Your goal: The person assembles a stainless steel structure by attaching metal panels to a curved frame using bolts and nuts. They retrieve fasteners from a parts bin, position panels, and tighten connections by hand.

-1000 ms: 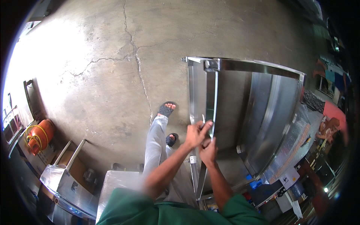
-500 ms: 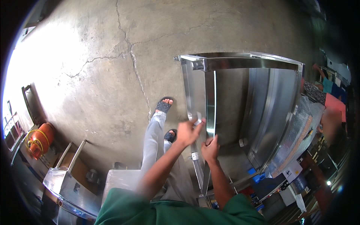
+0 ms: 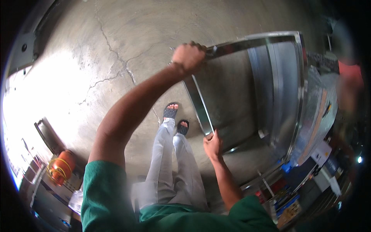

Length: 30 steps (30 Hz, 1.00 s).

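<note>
A large stainless steel frame (image 3: 253, 43) with open sides and long shiny rails stands to my right on the concrete. My left hand (image 3: 188, 58) reaches far out and is closed around its near-left corner, covering the metal there. Closer to my body, my right hand (image 3: 213, 146) grips the left rail (image 3: 198, 101) of the same frame, thumb on top. The frame leans slightly between the two hands. A wide grey metal panel (image 3: 277, 85) forms its far right side. Whether anything small is tucked in my left palm cannot be seen.
Cracked concrete floor (image 3: 116, 89) stretches ahead and left. An orange cylinder with a yellow hose (image 3: 62, 169) stands at the lower left. Beyond the frame lies a bubble-wrapped panel (image 3: 315, 120), with a person in pink (image 3: 349, 75) beside it. Assorted tools and parts clutter the lower right.
My left hand, earlier above the rail with a blurred whitish thing, has moved away from me onto the corner. The frame has shifted and tilted, its near-left corner swinging away from me.
</note>
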Tool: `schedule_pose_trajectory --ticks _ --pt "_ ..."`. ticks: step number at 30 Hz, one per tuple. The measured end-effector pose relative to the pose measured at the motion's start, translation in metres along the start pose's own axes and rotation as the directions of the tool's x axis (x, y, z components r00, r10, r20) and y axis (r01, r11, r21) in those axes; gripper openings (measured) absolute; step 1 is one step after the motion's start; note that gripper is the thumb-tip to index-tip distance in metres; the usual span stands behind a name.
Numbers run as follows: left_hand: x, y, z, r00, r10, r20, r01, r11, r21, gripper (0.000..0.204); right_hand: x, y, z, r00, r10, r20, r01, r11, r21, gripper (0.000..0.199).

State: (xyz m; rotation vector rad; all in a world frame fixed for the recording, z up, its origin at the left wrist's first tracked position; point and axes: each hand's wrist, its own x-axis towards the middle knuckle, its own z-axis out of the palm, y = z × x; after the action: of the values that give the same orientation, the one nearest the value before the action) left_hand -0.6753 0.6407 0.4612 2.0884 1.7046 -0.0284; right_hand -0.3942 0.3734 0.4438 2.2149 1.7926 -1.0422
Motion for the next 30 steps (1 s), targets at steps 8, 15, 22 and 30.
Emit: schedule_pose_trajectory --ticks 8,15,22,30 --pt "0.017 -0.007 -0.002 1.0 0.003 -0.004 -0.003 1.0 -0.016 0.044 -0.004 0.01 0.0 0.983 -0.132 -0.132 0.134 0.991 0.008 0.04" --pt "0.018 -0.002 -0.014 0.999 0.04 0.023 -0.04 0.999 -0.004 0.049 0.007 0.011 -0.012 0.974 -0.18 -0.14 0.19 0.98 0.06 0.037" --pt "-0.026 0.025 0.005 0.839 -0.053 -0.542 -0.025 0.99 -0.136 0.045 0.005 0.008 -0.019 0.933 -0.239 -0.271 0.262 0.964 0.051 0.042" --pt "-0.134 0.094 0.09 0.638 -0.726 0.258 0.265 -0.107 -0.958 0.043 0.006 0.015 -0.02 0.975 -0.221 -0.016 0.22 0.958 0.183 0.049"
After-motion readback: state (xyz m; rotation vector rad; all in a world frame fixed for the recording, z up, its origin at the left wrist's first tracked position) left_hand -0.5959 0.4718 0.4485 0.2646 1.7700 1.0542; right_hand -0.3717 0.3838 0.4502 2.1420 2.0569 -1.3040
